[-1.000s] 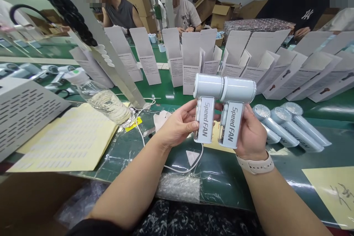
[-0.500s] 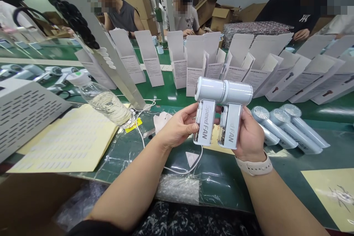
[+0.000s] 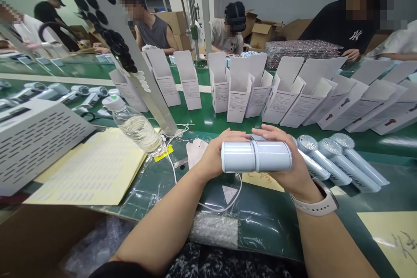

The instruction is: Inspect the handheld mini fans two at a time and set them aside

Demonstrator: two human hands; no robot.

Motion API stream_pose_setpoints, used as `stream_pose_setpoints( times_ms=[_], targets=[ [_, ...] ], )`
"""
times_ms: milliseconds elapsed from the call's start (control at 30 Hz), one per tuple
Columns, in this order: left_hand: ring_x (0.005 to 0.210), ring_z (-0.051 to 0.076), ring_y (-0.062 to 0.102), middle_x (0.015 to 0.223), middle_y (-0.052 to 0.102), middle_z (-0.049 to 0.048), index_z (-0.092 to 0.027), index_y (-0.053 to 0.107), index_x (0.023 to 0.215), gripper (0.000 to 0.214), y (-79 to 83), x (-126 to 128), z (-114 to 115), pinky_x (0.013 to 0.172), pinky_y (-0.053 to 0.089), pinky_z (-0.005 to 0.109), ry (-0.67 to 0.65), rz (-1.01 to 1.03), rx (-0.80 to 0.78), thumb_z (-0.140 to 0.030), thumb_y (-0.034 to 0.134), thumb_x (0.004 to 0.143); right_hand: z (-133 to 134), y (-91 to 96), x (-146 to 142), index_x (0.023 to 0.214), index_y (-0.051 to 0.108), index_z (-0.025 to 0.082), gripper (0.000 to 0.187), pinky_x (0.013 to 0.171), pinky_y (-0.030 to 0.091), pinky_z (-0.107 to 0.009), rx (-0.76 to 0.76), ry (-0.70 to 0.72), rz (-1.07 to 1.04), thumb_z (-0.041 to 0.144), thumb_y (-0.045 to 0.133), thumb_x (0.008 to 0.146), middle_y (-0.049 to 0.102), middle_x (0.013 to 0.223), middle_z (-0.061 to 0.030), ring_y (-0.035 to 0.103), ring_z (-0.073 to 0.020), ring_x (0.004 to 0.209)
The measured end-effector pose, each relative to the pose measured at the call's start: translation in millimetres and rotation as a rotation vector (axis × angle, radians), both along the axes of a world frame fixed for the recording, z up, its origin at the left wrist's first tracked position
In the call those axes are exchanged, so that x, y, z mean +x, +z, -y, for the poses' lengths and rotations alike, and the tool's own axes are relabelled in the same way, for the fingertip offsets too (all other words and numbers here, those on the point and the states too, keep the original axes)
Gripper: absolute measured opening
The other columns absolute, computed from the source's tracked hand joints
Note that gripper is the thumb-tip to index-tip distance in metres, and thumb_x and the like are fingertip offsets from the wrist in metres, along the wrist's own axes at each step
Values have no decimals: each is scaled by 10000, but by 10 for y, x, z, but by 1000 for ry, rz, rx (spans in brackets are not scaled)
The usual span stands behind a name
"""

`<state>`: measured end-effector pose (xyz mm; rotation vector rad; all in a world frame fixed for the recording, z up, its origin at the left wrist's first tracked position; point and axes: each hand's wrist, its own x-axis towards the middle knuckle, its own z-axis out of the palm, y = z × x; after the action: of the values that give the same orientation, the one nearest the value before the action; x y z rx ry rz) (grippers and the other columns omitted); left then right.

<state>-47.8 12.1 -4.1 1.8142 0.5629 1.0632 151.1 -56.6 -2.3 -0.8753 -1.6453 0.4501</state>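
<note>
1. Holding two pale blue handheld fans (image 3: 256,157) side by side, their barrels touching and level, just above the green workbench (image 3: 270,226).
2. My left hand (image 3: 216,156) and right hand (image 3: 286,160) are together, both clamped around the fans from either end, fingers curled over the top; the handles are mostly hidden behind the barrels.
3. A beige watch strap (image 3: 314,202) circles my right wrist.
4. Just beside my right hand, more fans (image 3: 339,160) lie in a slanting row on the bench.
5. Beyond my hands, white cartons (image 3: 239,100) stand in a row with their flaps open.
6. Near my left hand, a white cable (image 3: 172,152) trails across the bench beside a water bottle (image 3: 135,128) lying on its side, with label sheets (image 3: 87,169) further left.
</note>
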Motion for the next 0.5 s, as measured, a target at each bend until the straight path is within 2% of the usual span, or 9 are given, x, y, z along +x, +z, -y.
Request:
stream_pose_setpoints(
  times_ms=[67,167,233,300,367,433,500],
  targets=[
    [1189,272,643,1154,760,43,-303,781,984,195,24,-33,8,1235,174,532,37,-41,129,-334,756,793,-3,6,20,1234,567,317,501,1122,362,-625,28,20,29,376,798,794,671,1320,-87,441,-350,1397],
    [1192,258,636,1149,759,27,-332,779,985,158,29,-64,19,1233,169,543,95,-71,220,-350,692,854,-26,-35,2,1237,569,314,498,1129,365,-607,19,59,21,406,793,802,665,1333,-91,442,-347,1401],
    [1161,261,642,1114,764,29,-332,781,964,147,26,-67,9,1231,164,537,127,-88,254,-348,690,850,-63,-93,-45,1250,566,302,493,1095,417,-567,-28,81,-15,379,781,814,673,1306,-100,514,-341,1338],
    [1080,270,653,1016,768,33,-322,785,921,132,29,-61,-16,1226,151,542,167,-126,244,-320,705,817,-100,-158,-88,1249,560,281,515,985,504,-521,-115,57,-45,359,787,793,692,1220,-108,624,-333,1177],
    [952,277,644,840,731,36,-286,776,821,116,45,-69,-43,1186,216,560,198,-153,134,-305,786,707,-100,-196,-78,1212,571,258,533,870,546,-494,-200,-83,-36,361,808,746,691,1130,-103,670,-322,1021],
    [831,251,611,715,644,25,-248,740,772,226,87,-112,-53,1076,370,544,152,-34,-127,-359,858,613,-34,-177,17,1185,596,261,563,855,540,-512,-206,-273,-20,366,841,689,671,1118,-98,660,-332,989],
    [750,218,581,693,578,14,-241,698,789,427,155,-188,-43,912,496,497,40,187,-389,-619,810,627,78,-104,179,1189,617,312,587,906,521,-547,-191,-294,-51,379,863,660,661,1147,-82,630,-358,1054]
  ],
)
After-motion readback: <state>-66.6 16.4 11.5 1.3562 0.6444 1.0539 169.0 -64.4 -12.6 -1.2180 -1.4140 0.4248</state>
